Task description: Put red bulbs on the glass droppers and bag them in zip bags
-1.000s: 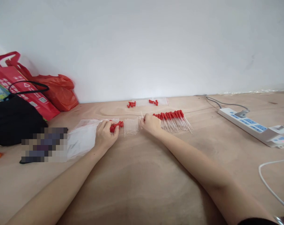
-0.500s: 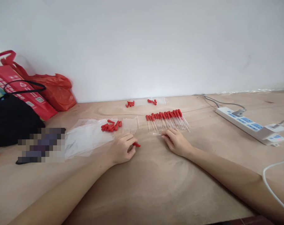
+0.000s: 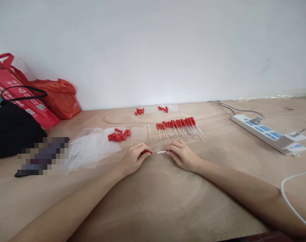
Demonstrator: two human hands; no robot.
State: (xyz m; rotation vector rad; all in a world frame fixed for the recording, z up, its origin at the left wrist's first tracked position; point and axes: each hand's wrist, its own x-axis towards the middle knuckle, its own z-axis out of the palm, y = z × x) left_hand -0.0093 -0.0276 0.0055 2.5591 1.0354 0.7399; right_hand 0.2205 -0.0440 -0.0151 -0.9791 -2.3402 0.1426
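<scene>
My left hand [image 3: 136, 157] pinches a red rubber bulb [image 3: 148, 152], its end pointing right. Facing it across a small gap, my right hand [image 3: 181, 155] holds a clear glass tube [image 3: 161, 152] whose end points left at the bulb. Behind my right hand lies a row of droppers with red bulbs [image 3: 176, 123] and thin clear tubes. Loose red bulbs [image 3: 119, 135] are piled on clear plastic bags [image 3: 92, 148] beyond my left hand. Beside that pile, bare clear tubes [image 3: 139, 133] lie side by side.
More red bulbs [image 3: 139, 111] and a small clear bag [image 3: 173, 108] lie by the wall. A white power strip [image 3: 259, 129] with cables is on the right. At left are a red bag [image 3: 58, 97], a black item [image 3: 15, 131] and a pixelated dark object [image 3: 45, 156].
My right hand has moved left with the tube, closer to my left hand. The bulb in my left hand now points at the tube, and the gap between them is smaller.
</scene>
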